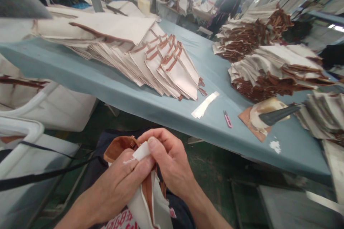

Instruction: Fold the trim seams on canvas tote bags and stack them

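Observation:
Over my lap lies a cream fabric piece (137, 204) with brown trim and red printed lettering, perhaps a bag. My left hand (115, 182) is closed around its upper part, thumb pressed against the fold. A small white strip (141, 151) sticks up between my hands. The thumb and fingers of my right hand (172, 159) pinch the end of this strip. Beyond my left fingers shows a brown suede-like flap (118, 148) of the same piece. The spot where the strip meets the fabric is hidden by my fingers.
On the blue-covered table (120, 94) lie a fanned row of cream pieces (150, 57), white strips (205, 104), pink thread snips (227, 119) and a glue-smeared container with a black handle (279, 114). Stacks (271, 73) stand right; white bins (61, 105) left. A person (228, 5) is behind.

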